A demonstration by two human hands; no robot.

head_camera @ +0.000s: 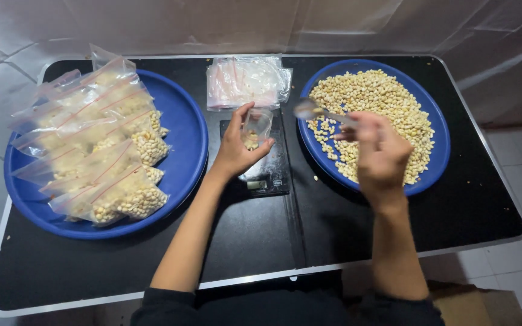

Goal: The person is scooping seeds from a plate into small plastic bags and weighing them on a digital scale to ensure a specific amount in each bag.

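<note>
The left hand (pixel 237 148) grasps a small clear plastic bag (pixel 256 128) upright over the black digital scale (pixel 265 166). The right hand (pixel 382 151) grips a blurred metal spoon (pixel 312 110) above the blue round plate of pale beans (pixel 436 145). Beans may spill onto the black table (pixel 261 241) if the spoon misses the narrow bag mouth.

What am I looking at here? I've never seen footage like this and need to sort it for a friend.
One picture, from a camera worn on a person's head, looking down at their own bare hands over a black table. The left hand holds a small clear bag with a few pale beans over a black scale. The right hand holds a blurred spoon above a blue tray of loose beans. Another blue tray holds filled bags; empty bags lie behind the scale.
</note>
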